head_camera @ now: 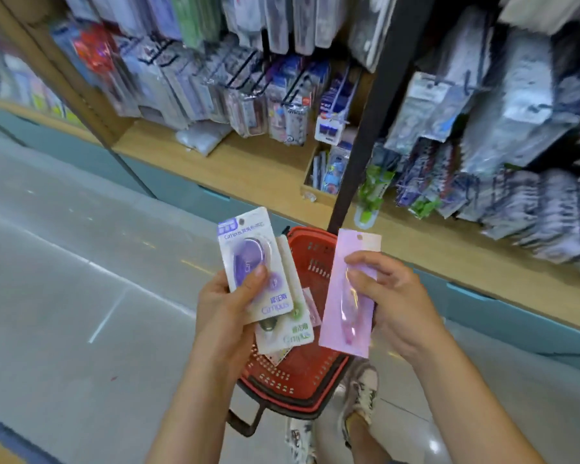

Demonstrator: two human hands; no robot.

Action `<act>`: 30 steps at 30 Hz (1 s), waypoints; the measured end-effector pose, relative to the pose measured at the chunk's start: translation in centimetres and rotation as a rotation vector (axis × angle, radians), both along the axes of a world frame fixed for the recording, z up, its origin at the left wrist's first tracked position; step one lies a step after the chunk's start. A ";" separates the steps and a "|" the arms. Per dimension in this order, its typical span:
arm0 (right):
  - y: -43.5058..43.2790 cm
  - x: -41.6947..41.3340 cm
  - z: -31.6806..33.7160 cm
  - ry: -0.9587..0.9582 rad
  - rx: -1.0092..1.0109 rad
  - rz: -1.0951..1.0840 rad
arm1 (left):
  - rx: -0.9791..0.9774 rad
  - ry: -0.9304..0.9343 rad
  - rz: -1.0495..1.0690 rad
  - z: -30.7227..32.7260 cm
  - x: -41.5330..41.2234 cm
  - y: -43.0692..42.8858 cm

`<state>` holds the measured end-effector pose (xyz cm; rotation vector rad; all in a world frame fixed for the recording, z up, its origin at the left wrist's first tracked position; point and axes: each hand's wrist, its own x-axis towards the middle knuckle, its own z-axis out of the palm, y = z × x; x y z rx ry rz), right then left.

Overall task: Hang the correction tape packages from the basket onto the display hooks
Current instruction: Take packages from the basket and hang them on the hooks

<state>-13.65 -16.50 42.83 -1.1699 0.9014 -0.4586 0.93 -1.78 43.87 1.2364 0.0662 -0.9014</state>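
My left hand point(226, 306) grips a fanned stack of correction tape packages: a purple one point(248, 249) on top and a green one point(300, 329) behind it, thumb pressed on the purple blister. My right hand point(389, 296) pinches a pink correction tape package point(342, 316) by its edges and holds it upright. Both hands are above a red basket point(302, 373) on the floor, where a further pink package point(310, 304) shows between the held ones. Display hooks point(292, 92) with hanging packages fill the shelving above and beyond.
A wooden shelf ledge point(248, 169) runs below the hooks, with a small box of items point(329, 169) on it. A black upright post point(365, 128) divides the display. Teal drawers point(181, 192) sit under the ledge. My shoes point(362, 393) stand beside the basket on the grey floor.
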 end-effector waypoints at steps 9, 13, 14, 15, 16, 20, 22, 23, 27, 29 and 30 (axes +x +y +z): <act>-0.2 -5.7 13.5 -0.058 -0.161 -0.250 | -0.018 -0.271 -0.458 10.8 -7.9 -4.9; 0.0 -9.3 17.1 -0.137 -0.143 -0.161 | -0.103 -0.363 -0.534 14.3 -12.5 -7.8; -0.1 -10.5 17.9 -0.160 -0.147 -0.186 | -0.123 -0.369 -0.538 15.0 -13.7 -8.5; -0.4 -11.9 18.3 -0.167 -0.171 -0.210 | -0.138 -0.362 -0.533 15.5 -14.9 -9.2; -0.5 -13.4 18.6 -0.173 -0.195 -0.223 | -0.147 -0.348 -0.522 16.0 -16.1 -9.7; -0.9 -19.9 19.5 -0.131 -0.218 -0.197 | -0.195 -0.262 -0.505 17.7 -21.8 -11.7; -0.7 -23.1 19.8 -0.100 -0.216 -0.181 | -0.219 -0.244 -0.518 18.4 -25.1 -12.5; -0.5 -24.5 19.9 -0.103 -0.213 -0.191 | -0.230 -0.242 -0.520 18.8 -26.8 -12.8; -0.4 -30.3 21.1 -0.142 -0.239 -0.273 | -0.290 -0.165 -0.509 21.0 -32.7 -13.7; -0.7 -33.4 21.9 -0.147 -0.276 -0.342 | -0.285 -0.213 -0.480 22.0 -34.1 -14.5; -1.0 -35.0 22.3 -0.147 -0.293 -0.386 | -0.285 -0.267 -0.452 22.6 -34.5 -14.9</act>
